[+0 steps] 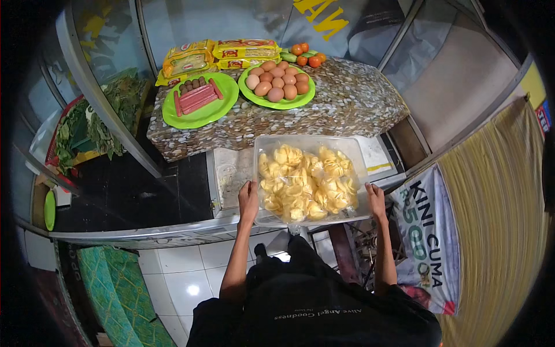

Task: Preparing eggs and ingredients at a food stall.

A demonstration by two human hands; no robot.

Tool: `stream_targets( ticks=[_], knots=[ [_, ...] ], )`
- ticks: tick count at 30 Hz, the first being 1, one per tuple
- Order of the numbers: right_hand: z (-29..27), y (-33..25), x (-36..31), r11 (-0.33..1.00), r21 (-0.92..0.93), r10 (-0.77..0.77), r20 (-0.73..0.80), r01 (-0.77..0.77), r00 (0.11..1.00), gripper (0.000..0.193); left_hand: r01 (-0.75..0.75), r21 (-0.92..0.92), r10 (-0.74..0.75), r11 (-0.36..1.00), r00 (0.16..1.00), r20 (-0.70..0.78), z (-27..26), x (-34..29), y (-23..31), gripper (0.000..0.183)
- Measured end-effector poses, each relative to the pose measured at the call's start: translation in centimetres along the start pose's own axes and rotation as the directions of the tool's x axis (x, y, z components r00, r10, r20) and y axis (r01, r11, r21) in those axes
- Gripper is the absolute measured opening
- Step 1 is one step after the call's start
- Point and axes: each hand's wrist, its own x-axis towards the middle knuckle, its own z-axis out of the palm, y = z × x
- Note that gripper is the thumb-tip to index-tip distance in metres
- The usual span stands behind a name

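Note:
Between my two hands is a clear plastic tub, held level over the front edge of the counter. Bags of pale yellow crackers in thin clear plastic fill it. My left hand grips the tub's left side near its front corner. On the opposite side, my right hand has its fingers closed round the edge. Beyond the tub lie a green plate of brown eggs and a green plate of pink sausages and brown meatballs, both on a pebble-patterned raised surface.
Yellow noodle packets are stacked behind the plates, beside tomatoes and cucumbers. Leafy greens fill a basket at the left, past a metal frame post. A printed banner and a tan curtain hang at the right.

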Motion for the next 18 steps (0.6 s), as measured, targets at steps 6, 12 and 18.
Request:
stream_targets(
  ticks=[6,12,18],
  knots=[
    [-1.2,0.4,3.9,0.999,-0.041,-0.015,0.04,0.016,0.999,0.04,-0.043,0.025,0.043,0.999,0.999,-0.028,2.5,0.6,1.2,0.036],
    [-1.9,1.9,8.0,0.999,-0.041,-0.018,0.037,0.02,0.999,0.04,-0.023,0.131,0.028,0.991,0.999,-0.038,6.1,2.3,1.1,0.036],
    [-2.2,3.9,10.5,0.98,-0.168,-0.099,0.065,0.109,0.993,0.041,-0.063,0.163,0.073,0.985,0.996,-0.06,7.5,2.1,1.4,0.034]
  ],
)
